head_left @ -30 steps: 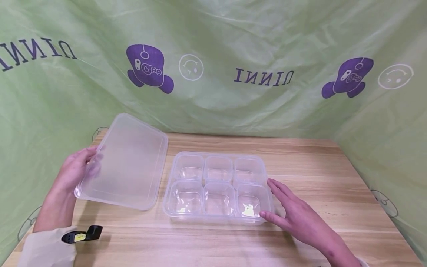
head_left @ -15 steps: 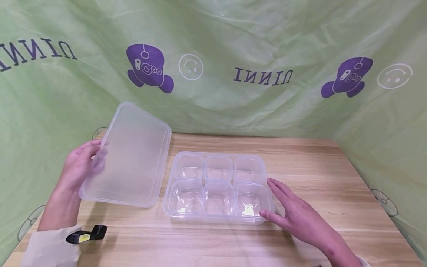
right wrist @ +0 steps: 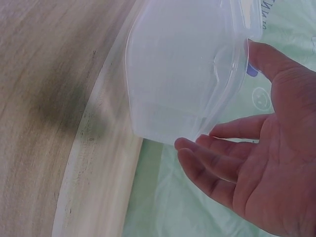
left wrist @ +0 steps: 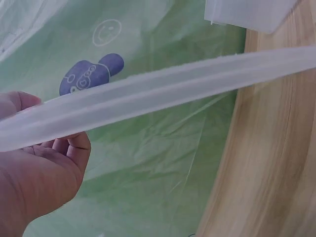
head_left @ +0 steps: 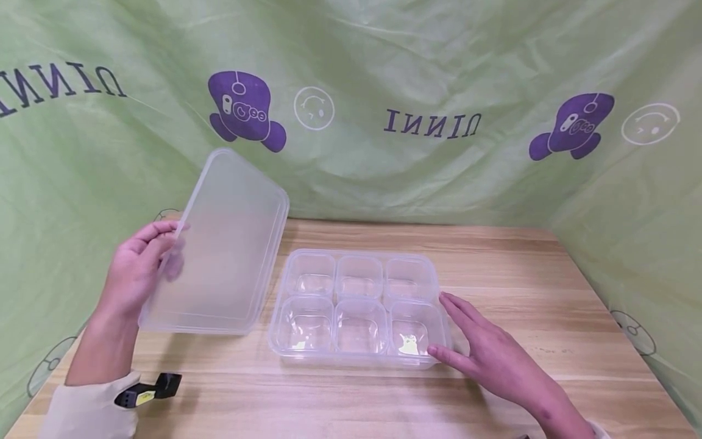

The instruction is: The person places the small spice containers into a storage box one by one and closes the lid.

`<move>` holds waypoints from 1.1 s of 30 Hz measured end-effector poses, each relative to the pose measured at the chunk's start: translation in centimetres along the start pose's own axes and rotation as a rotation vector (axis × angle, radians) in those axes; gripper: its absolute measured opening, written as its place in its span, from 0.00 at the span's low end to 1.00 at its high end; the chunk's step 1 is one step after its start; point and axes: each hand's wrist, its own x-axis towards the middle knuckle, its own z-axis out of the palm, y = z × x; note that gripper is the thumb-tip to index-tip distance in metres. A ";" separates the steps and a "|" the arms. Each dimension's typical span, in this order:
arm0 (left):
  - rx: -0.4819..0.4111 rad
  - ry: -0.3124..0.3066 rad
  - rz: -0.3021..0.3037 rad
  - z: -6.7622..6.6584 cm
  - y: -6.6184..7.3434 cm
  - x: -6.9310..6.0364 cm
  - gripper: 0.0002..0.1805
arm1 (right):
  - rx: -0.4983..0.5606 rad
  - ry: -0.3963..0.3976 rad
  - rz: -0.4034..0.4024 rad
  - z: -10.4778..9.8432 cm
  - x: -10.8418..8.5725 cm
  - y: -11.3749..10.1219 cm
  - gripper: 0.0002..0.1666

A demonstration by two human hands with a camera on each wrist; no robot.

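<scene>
In the head view my left hand (head_left: 134, 265) pinches the left edge of a translucent rectangular lid (head_left: 225, 256), which is held up tilted above the table. The left wrist view shows the lid edge-on (left wrist: 163, 94), with fingers on both sides of its rim. A clear plastic box (head_left: 351, 361) stands on the table, holding small square cups in two rows; the cups have nothing visible in them. My right hand (head_left: 490, 353) rests against the box's right end, thumb near the front corner and fingers extended along the side. In the right wrist view its fingertips (right wrist: 185, 144) touch the box wall (right wrist: 173, 74).
The wooden table (head_left: 362, 402) lies under everything. A green curtain (head_left: 351, 177) with purple prints hangs along its back and both sides, close behind the lid. A black strap device (head_left: 148, 390) sits on the left sleeve.
My left hand has raised the lid and shifted it a little to the right, tipping it more upright. The right hand and the box have stayed in place.
</scene>
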 end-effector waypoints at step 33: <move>0.280 -0.163 0.336 6.5 0.5 -2.3 0.15 | -0.022 0.216 -0.161 -1.3 1.7 -0.6 0.29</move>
